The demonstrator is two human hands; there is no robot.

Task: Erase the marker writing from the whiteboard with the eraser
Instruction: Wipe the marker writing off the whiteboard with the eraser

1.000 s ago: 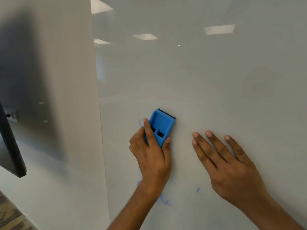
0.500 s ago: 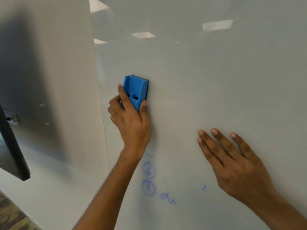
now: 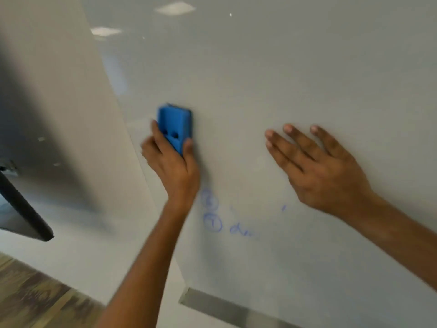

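The left hand (image 3: 173, 163) grips the eraser (image 3: 174, 126) flat on the whiteboard (image 3: 307, 67). The remaining writing (image 3: 212, 214) lies at five o'clock from the eraser, just below that wrist. The right hand (image 3: 324, 166), farther off, presses the board with straight fingers.

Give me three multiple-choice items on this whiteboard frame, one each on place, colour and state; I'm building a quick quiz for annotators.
1. Where is the remaining marker writing relative to the eraser?
A. above it
B. below it
C. far left of it

2. What colour is the eraser?
A. blue
B. red
C. black

3. How does the right hand lie?
A. curled round a marker
B. clenched in a fist
C. flat, fingers straight on the whiteboard

Answers: 1 B, the circled blue numbers sit lower than the eraser held by the left hand; 2 A, its body is bright blue; 3 C, the fingers spread out, holding nothing.
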